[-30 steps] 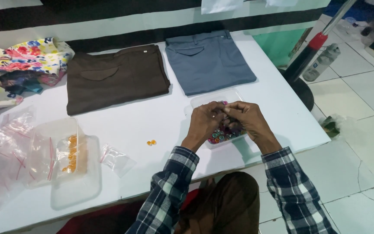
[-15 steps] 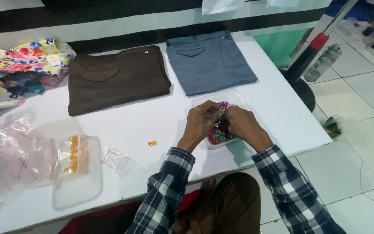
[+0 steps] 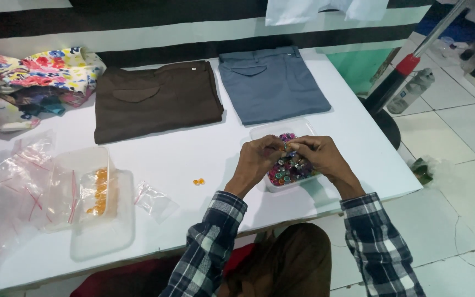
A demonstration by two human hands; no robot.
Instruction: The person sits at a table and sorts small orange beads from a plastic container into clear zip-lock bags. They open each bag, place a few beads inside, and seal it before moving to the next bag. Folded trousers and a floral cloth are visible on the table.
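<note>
A clear plastic tub full of small multicoloured buttons stands on the white table in front of me. Both hands hover over it, fingertips meeting. My left hand and my right hand pinch something small between them; it is too tiny to make out. Two orange buttons lie loose on the table to the left of my hands.
Folded brown trousers and grey-blue trousers lie at the back. Floral cloth is piled far left. A clear box with orange buttons, its lid and several small plastic bags sit at left. A red-and-black pole leans at right.
My hands stay over the tub; the fingers have closed in on each other. The view has shifted slightly.
</note>
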